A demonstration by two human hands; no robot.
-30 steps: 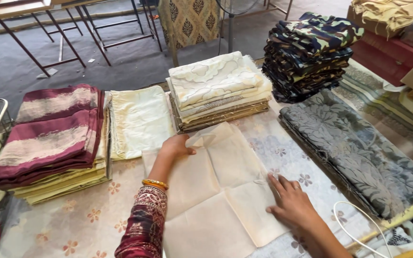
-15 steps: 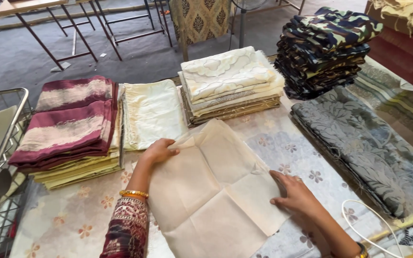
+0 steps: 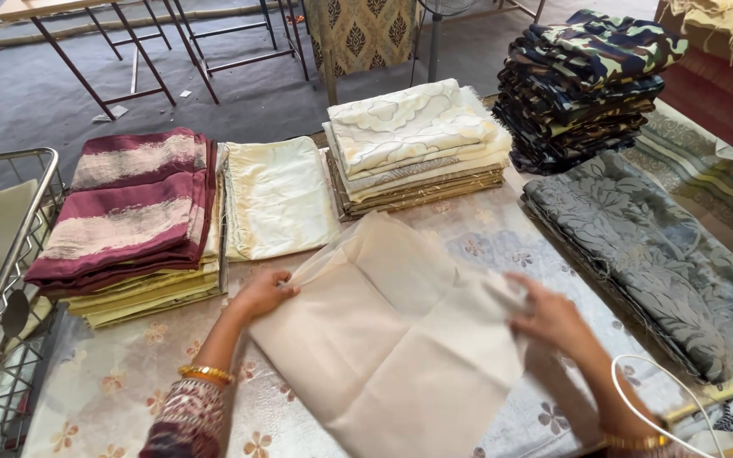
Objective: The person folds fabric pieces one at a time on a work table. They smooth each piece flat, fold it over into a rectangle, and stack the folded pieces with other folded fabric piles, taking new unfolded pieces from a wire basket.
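Observation:
A pale beige square of cloth (image 3: 392, 339) lies spread on a table covered with flowered fabric (image 3: 112, 390). My left hand (image 3: 263, 293) pinches the cloth's left edge near its far corner. At the cloth's right edge my right hand (image 3: 549, 315) is blurred, its fingers around the folded-over border. Both wrists wear gold bangles.
Behind the cloth stand stacks of folded fabric: maroon-striped on yellow (image 3: 129, 212), a cream piece (image 3: 277, 195), a cream patterned pile (image 3: 417, 140), a camouflage pile (image 3: 587, 85). Grey floral fabric (image 3: 655, 254) lies at right. A wire cart (image 3: 2, 288) stands at left.
My left hand slid left along the cloth's edge. My right hand moved up and inward, lifting the right border of the cloth. The view shifted slightly.

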